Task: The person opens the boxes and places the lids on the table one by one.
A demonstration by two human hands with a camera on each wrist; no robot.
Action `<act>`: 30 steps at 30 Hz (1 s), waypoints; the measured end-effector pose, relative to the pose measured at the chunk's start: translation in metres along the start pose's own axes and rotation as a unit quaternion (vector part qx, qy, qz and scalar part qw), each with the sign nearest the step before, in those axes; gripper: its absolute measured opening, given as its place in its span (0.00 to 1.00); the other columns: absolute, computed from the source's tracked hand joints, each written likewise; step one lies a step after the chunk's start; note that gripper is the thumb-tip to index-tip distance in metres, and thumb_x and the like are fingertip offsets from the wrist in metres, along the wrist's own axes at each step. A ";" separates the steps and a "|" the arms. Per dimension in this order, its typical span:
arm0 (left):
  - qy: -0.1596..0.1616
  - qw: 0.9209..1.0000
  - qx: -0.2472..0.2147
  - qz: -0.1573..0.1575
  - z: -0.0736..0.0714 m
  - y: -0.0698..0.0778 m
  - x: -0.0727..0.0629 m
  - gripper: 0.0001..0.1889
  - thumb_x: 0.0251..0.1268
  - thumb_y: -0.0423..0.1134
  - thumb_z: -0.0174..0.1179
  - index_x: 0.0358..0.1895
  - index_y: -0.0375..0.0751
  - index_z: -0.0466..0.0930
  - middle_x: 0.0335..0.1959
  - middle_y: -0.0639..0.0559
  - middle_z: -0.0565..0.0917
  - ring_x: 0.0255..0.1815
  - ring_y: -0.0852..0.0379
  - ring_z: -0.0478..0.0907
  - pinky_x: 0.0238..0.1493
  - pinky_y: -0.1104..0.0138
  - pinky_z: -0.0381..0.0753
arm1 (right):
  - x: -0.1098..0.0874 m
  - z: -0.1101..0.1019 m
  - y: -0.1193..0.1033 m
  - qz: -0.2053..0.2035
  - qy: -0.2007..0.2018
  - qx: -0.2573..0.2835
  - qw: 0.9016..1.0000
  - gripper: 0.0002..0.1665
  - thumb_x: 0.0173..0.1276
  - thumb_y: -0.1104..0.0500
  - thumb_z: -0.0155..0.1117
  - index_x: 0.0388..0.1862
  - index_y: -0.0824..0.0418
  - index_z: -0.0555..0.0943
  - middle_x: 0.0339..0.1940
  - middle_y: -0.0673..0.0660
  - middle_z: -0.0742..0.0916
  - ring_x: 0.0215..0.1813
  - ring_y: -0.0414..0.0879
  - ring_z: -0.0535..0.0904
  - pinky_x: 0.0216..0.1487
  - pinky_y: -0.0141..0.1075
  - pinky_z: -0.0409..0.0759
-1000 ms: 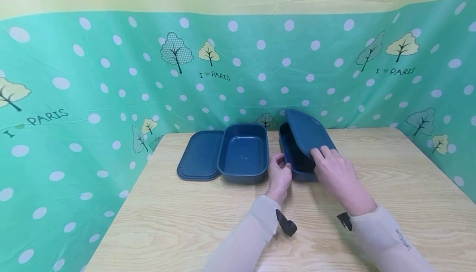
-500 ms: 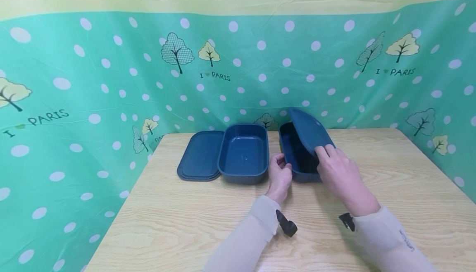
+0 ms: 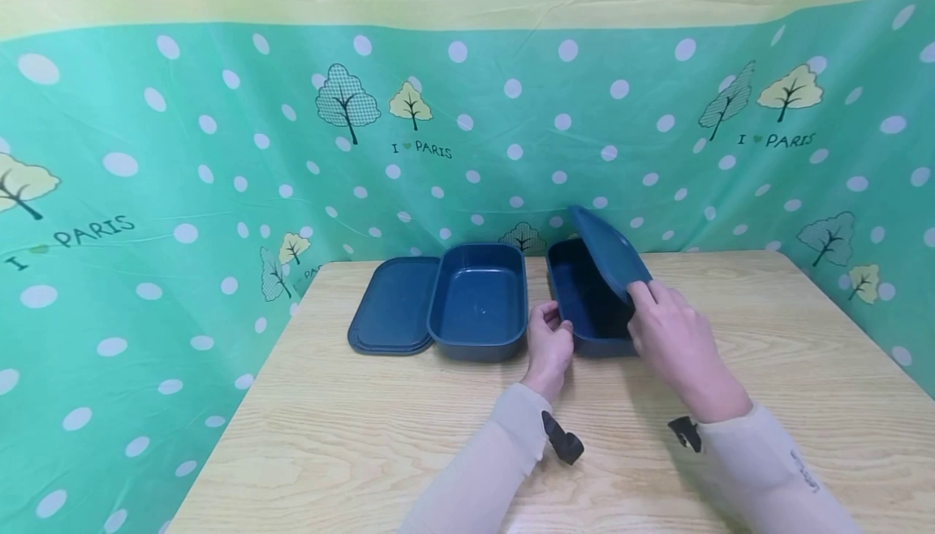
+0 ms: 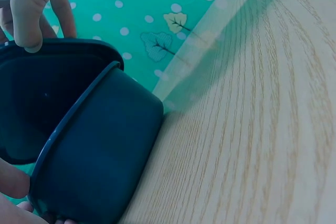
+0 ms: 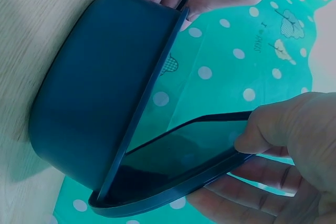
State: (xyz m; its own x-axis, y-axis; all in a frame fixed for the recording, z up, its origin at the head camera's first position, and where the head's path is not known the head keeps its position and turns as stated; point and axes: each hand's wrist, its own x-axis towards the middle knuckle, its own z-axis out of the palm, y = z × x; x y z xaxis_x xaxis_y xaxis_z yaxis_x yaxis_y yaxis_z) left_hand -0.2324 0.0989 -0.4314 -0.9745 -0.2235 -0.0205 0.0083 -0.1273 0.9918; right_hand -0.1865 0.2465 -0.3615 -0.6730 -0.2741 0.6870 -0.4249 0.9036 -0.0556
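On the right of the table stands a dark blue food container (image 3: 605, 347), its lid (image 3: 609, 250) raised and tilted over the right side. My right hand (image 3: 675, 347) pinches the lid's near edge; in the right wrist view the thumb lies on one face and the fingers lie behind the other. The lid's lower rim (image 5: 173, 195) meets the container's rim in that view. At the near left corner, my left hand (image 3: 549, 347) grips the container, thumb at the rim and fingers along the outer wall (image 5: 105, 77). The inside of the container is dark and partly hidden by the lid.
A second dark blue container (image 3: 478, 307), uncovered, stands just left of my left hand. Its flat lid (image 3: 394, 307) lies on the table to its left. Behind the wooden table (image 3: 329, 437) hangs a green dotted curtain (image 3: 467, 177).
My right hand has moved slightly right and tipped the lid further up, so more of the container's inside shows. The left hand has stayed in place.
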 end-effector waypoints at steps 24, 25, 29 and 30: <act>-0.001 1.000 -0.008 -0.006 0.000 0.004 -0.001 0.18 0.59 0.20 0.54 0.52 0.36 0.73 0.50 0.43 0.78 0.55 0.48 0.74 0.57 0.58 0.75 | 0.000 -0.015 0.006 0.095 -0.028 0.068 0.993 0.20 0.56 0.71 0.60 0.50 0.70 0.72 0.38 0.66 0.79 0.33 0.61 0.76 0.30 0.56 0.75; -0.002 1.000 -0.005 -0.005 -0.001 0.004 -0.001 0.18 0.59 0.20 0.54 0.52 0.36 0.73 0.50 0.43 0.78 0.55 0.48 0.74 0.57 0.58 0.75 | 0.001 -0.016 0.007 0.100 -0.032 0.070 0.992 0.21 0.56 0.71 0.60 0.50 0.70 0.72 0.38 0.67 0.79 0.34 0.61 0.76 0.31 0.56 0.75; -0.004 1.000 0.006 -0.001 -0.001 0.004 -0.001 0.18 0.59 0.20 0.54 0.52 0.36 0.72 0.51 0.42 0.78 0.56 0.47 0.74 0.58 0.59 0.74 | 0.001 -0.018 0.009 0.120 -0.040 0.077 0.989 0.19 0.58 0.71 0.60 0.50 0.71 0.72 0.41 0.67 0.79 0.38 0.62 0.77 0.36 0.58 0.76; -0.005 1.000 0.007 -0.001 -0.001 0.004 -0.001 0.18 0.59 0.20 0.54 0.52 0.35 0.72 0.51 0.42 0.77 0.56 0.47 0.74 0.58 0.58 0.74 | 0.001 -0.019 0.010 0.123 -0.040 0.079 0.988 0.19 0.58 0.71 0.59 0.49 0.71 0.72 0.41 0.67 0.79 0.38 0.62 0.77 0.36 0.58 0.76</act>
State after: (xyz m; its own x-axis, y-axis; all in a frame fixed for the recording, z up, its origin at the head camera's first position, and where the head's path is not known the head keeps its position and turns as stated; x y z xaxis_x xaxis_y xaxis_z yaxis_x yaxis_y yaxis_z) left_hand -0.2312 0.0973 -0.4273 -0.9767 -0.2136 -0.0212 0.0034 -0.1143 0.9934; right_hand -0.1797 0.2612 -0.3478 -0.8102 -0.0837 0.5802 -0.3280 0.8850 -0.3304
